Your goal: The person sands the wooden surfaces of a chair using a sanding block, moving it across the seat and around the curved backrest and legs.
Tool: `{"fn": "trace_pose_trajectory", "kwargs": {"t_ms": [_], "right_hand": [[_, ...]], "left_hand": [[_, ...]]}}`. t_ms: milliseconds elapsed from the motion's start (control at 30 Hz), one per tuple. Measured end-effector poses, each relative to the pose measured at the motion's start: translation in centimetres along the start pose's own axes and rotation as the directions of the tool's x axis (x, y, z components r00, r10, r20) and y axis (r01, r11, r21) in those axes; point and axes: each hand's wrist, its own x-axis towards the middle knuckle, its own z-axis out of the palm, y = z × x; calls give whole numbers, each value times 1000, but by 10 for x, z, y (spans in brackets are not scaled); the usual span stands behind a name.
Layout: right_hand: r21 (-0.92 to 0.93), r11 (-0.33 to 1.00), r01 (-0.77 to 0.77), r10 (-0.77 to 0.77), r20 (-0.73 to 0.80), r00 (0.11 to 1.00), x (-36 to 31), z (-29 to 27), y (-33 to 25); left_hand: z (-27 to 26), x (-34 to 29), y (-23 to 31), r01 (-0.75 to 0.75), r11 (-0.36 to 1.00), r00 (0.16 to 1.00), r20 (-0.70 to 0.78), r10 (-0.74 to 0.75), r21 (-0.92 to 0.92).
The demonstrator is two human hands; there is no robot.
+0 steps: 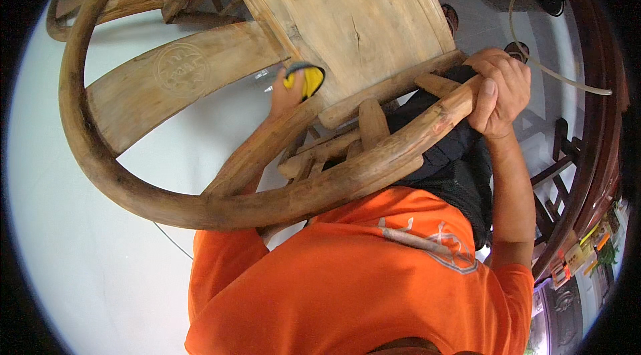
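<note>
Left hand (285,93) is holding a yellow pad (311,81) mid-frame; right hand (501,91) is gripping a chair (320,198), carved emblem (181,70) showing upper left.

Chair (347,28): matt, bare-looking wood. Pad (310,80): cloth-like. Floor (87,235): smooth, glossy. Shirt (360,281): matt cloth.

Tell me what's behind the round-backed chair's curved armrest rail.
The left forearm lies partly behind the rail, leading to the left hand holding the yellow pad. Black clothing shows between the rail and the wooden seat. Part of that arm, and anything else directly behind, is covered.
</note>
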Motion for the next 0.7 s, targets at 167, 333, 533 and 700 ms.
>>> {"fn": "trace_pose_trajectory", "kwargs": {"t_ms": [167,333,533,700], "right_hand": [[12,1000,8,-8,-12,1000,-4,5,2],[-4,1000,23,-23,-1,1000,1,-2,0],[5,1000,6,-6,1,1000,-4,1,0],[-10,1000,-17,17,3,1000,-2,0,-1]], "left_hand": [[-5,-33,5,619,747,783,259,-565,-243],[-42,0,30,463,880,785,510,-353,-104],[-16,32,52,462,843,672,513,-535,274],[-30,13,0,282,959,785,576,-227,-7]]}}
